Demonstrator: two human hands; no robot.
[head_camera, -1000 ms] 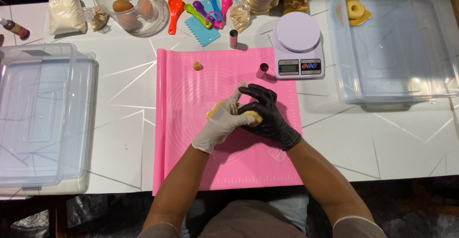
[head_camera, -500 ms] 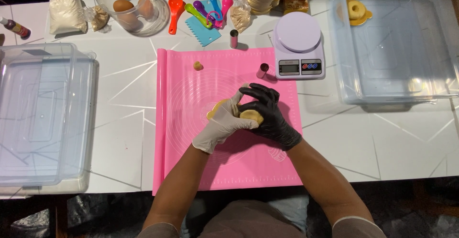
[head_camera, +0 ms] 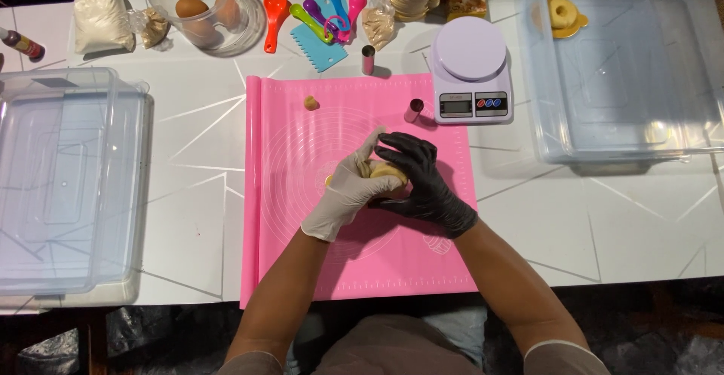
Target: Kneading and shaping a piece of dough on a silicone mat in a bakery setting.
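Curled around a pale tan lump of dough: fingers of the left hand in a thin white glove, cupping it from the near-left side, thumb raised along its top. Closed over the same lump from the right: fingers of the right hand in a black glove, bent at the knuckles, fingertips resting on the dough's far edge. Dough pinched between both palms, only a small strip showing, held just over the middle of a pink silicone pastry mat with printed circles. Whether touching the mat or lifted clear: cannot tell.

Farther up the mat, well apart from the hands: a small tan ball of dough near the far-left part, and a short dark metal cylinder cutter at the far-right edge. Just beyond the mat's top edge: a second small metal cylinder, upright. Beside the mat's far-right corner: a white digital kitchen scale with a round platform.

Along the far edge of the white table with thin angular lines: a teal toothed dough scraper, a bunch of coloured plastic measuring spoons, a clear glass bowl holding brown eggs, a tied clear bag of white flour.

To the right: a large clear plastic tub, with a ring-shaped piece of dough on a yellow square in its far corner. To the left: another clear plastic tub with a lid.
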